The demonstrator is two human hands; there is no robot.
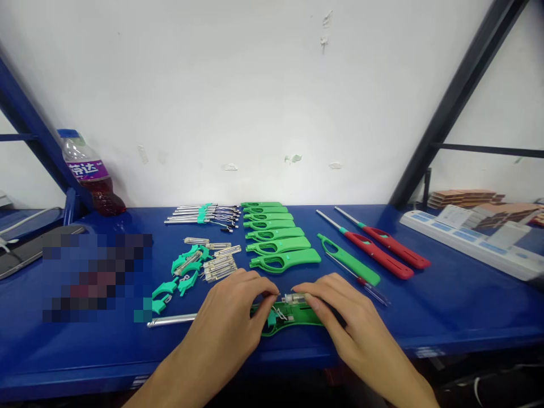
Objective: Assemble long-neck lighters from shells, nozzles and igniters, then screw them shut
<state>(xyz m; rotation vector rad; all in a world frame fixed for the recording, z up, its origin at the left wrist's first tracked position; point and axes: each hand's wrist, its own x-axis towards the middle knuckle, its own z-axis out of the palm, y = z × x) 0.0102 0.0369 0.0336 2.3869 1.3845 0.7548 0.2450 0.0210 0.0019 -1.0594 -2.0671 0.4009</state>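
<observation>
An open green lighter half-shell (293,318) with a metal tube (172,321) sticking out to the left lies at the front of the blue table (446,306). My left hand (232,317) rests on its left part, fingers curled and pinching at the inner parts. My right hand (344,314) presses on the right part, fingertips pinched on a small clear fuel cartridge (294,298) set in the shell. Just behind the hands lies a row of green handle shells (276,235).
Small clear cartridges (219,263), green triggers (181,277) and metal tubes with wires (204,214) lie at the left. Two red lighters (385,249) and a green one (351,262) lie at the right. A bottle (89,173) stands back left; a white strip (471,243) far right.
</observation>
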